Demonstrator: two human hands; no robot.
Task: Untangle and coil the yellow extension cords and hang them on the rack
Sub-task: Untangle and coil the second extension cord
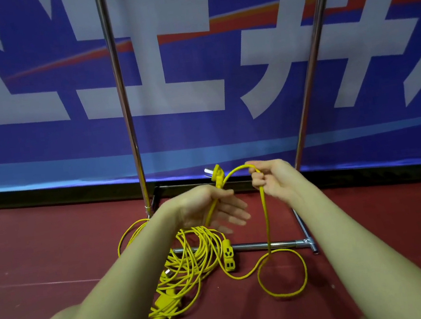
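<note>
- Rack uprights (122, 96): two chrome poles rising from the floor, with an open gap between them backed by the blue banner (43, 142).
- Rack base bar (262, 245): lies low across the floor, crossing the reach between the poles.
- Tangled yellow cords (189, 257): heaped on and before the base bar, left of centre; socket block (228, 259) at its right edge.
- Single cord loop (281, 273): flat on the floor, right of the heap.
- Red floor (383, 217): open room at far left and far right.
</note>
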